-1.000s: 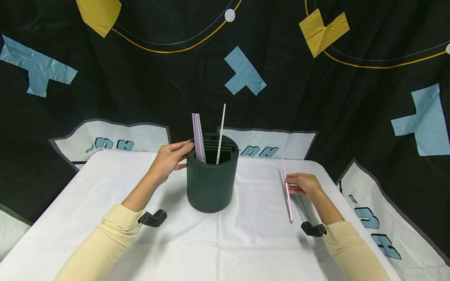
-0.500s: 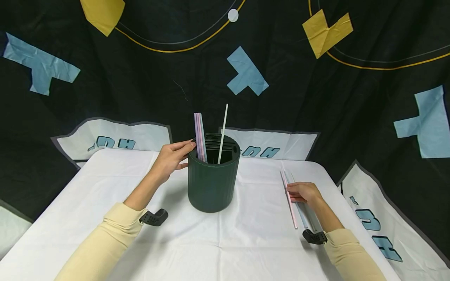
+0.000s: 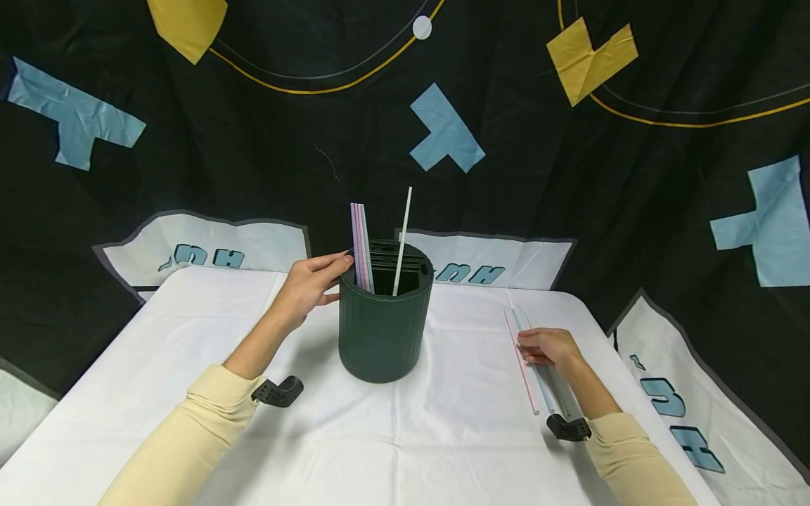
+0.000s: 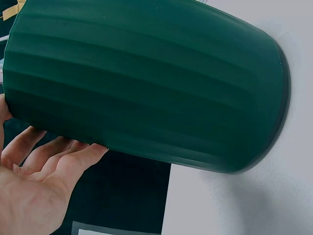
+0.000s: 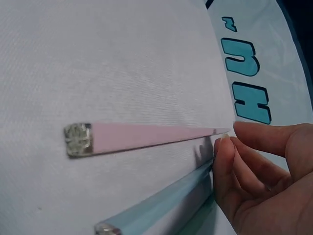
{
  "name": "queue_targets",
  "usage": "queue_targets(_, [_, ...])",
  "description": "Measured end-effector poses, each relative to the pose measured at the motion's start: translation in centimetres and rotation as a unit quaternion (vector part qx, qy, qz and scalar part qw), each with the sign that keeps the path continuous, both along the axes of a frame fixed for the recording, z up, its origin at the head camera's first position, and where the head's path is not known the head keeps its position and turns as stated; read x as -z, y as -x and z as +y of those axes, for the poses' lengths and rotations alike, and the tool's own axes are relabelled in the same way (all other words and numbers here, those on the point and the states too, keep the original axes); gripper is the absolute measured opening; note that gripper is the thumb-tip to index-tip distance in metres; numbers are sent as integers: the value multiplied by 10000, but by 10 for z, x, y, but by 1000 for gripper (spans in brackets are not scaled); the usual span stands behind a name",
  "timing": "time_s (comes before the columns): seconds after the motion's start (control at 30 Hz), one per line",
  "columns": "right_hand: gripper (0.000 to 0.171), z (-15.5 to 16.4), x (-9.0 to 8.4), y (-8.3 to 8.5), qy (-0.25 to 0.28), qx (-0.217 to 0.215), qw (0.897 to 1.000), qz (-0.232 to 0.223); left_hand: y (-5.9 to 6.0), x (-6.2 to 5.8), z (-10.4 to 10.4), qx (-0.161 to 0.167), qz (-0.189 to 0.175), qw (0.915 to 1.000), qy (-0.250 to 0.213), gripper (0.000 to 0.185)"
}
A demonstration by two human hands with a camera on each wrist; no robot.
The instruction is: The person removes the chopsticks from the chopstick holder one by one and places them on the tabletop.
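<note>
- Your left hand (image 3: pixel 308 288) rests against the upper left side of the dark green cup (image 3: pixel 383 323), fingers fairly straight and laid along the wall near the rim; the left wrist view shows the fingertips (image 4: pixel 73 159) pressed to the ribbed side (image 4: pixel 146 83).
- The cup stands upright near the middle of the white table (image 3: pixel 405 436), with a slotted insert inside.
- A bunch of pink and purple straws (image 3: pixel 361 246) stands in the cup's left part, just beside your left fingertips, and a single white straw (image 3: pixel 402 239) leans toward the right of the opening.
- Your right hand (image 3: pixel 549 348) lies on the table well to the right of the cup, fingers bent loosely over a small row of straws lying flat there.
- In the right wrist view, your fingertips (image 5: pixel 222 147) touch the pink straw (image 5: pixel 146 137) at its far end. I cannot tell whether they pinch it or only rest on it.
- The pink straw (image 3: pixel 522 362) is the leftmost of the row, flat on the cloth, with a light blue straw (image 3: pixel 534 365) just beside it on the right.
- The blue straw (image 5: pixel 156 205) passes under your right fingers in the wrist view.
- A dark cloth with blue and yellow shapes (image 3: pixel 446 130) hangs behind the table.
</note>
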State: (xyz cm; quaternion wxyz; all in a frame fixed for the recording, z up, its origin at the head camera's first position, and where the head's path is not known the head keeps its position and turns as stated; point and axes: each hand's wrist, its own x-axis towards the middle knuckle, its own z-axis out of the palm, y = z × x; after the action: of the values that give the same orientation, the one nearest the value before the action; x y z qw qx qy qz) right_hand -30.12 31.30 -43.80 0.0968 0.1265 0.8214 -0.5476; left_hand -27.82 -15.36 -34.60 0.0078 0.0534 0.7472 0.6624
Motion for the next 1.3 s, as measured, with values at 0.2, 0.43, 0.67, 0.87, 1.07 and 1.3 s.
queue_targets(0.2, [43, -4, -15, 1, 83, 155, 9998, 93, -1, -1, 1, -6, -3, 10000, 1, 56])
queue_targets(0.43, [41, -39, -62, 8, 218, -316, 9986, 353, -1, -2, 0, -1, 16, 10000, 14, 56])
queue_targets(0.67, [41, -93, -119, 6, 659, -969, 9894, 855, -1, 0, -1, -47, 17, 10000, 13, 55])
queue_targets(0.87, [37, -140, -155, -3, 1408, -1432, 9723, 1195, -1, 1, 2, -49, 1, 9999, -138, 54])
queue_targets(1.07, [33, -179, -174, -9, 1733, -1633, 9631, 1258, -1, 1, 2, -106, -8, 9999, -112, 53])
queue_targets(1.3, [29, -206, -175, -8, 1764, -1832, 9584, 1294, -1, 1, 2, -134, 22, 9999, -52, 55])
